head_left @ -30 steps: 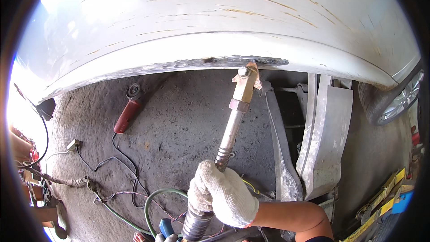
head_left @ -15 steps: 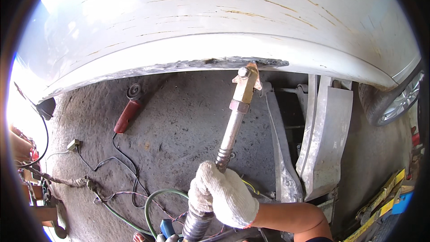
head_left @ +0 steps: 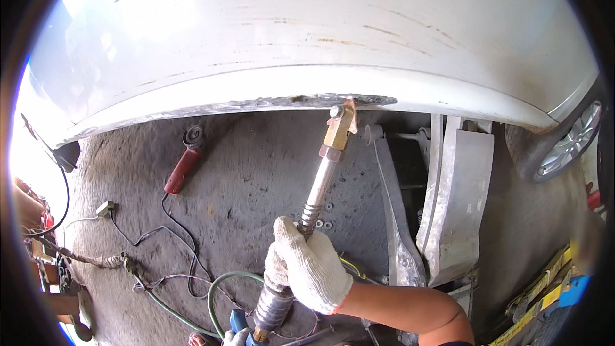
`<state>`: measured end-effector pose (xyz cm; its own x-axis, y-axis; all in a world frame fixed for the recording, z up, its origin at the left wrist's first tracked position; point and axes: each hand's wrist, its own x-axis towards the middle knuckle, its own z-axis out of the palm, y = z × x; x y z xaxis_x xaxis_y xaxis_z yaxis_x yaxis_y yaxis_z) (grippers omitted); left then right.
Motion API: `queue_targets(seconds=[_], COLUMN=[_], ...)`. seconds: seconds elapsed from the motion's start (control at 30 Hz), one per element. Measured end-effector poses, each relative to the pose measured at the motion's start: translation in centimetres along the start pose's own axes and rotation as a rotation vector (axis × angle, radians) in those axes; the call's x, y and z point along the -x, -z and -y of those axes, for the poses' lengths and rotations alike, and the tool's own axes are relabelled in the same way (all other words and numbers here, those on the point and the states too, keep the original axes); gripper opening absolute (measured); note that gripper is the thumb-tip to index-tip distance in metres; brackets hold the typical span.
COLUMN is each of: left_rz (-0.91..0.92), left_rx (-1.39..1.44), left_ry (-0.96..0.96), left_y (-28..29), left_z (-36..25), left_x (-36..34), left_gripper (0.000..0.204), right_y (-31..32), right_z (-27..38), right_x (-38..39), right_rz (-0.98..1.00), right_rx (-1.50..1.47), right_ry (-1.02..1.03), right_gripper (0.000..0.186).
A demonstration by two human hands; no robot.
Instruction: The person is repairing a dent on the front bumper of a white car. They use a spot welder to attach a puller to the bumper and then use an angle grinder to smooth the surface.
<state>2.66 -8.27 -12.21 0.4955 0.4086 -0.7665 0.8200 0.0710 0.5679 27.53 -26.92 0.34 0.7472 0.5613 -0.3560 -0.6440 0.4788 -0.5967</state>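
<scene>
My right hand, in a white knit glove, is closed round the sliding weight of a long metal slide-hammer dent puller. The tool slants up and to the right, its copper-coloured tip at the scraped dark strip along the white car's lower sill. From this angle I cannot tell whether the tip is fixed to the metal. At the lower edge my gloved left hand, partly cut off, is closed on the blue handle at the tool's rear end.
A red angle grinder lies on the concrete floor, its cord trailing toward a small junction box. A green hose curls near my left hand. Metal jack arms stand at right, beside a wheel. Several nuts lie beyond my right hand.
My right hand and the puller have shifted slightly left in the picture. The car's sill now sits a little lower in view, and more of the blue handle shows.
</scene>
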Motion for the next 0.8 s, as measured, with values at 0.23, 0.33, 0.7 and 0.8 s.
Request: queue_targets(seconds=[0.23,0.33,0.7,0.8], left_rz=[0.027,0.026,0.093,0.115], left_rx=[0.053,0.085,-0.081,-0.709], left_ry=[0.153,0.107,-0.093,-0.345], left_y=[-0.9,-1.5,0.6,3.0], left_z=[-2.8,-3.1,0.7,7.8], left_x=[1.5,1.7,1.5,0.9], left_gripper=[0.051,0.055,0.039,0.053], right_y=[1.5,1.4,1.6,2.4], right_z=[-2.4,-2.2,-5.2,-10.3], right_x=[0.7,0.8,2.1,5.1], right_rz=[0.319,0.181,0.313,0.217], right_rx=[0.189,0.183,0.181,0.313], right_ry=[0.037,-0.012,0.060,-0.030], right_gripper=[0.016,0.019,0.013,0.016])
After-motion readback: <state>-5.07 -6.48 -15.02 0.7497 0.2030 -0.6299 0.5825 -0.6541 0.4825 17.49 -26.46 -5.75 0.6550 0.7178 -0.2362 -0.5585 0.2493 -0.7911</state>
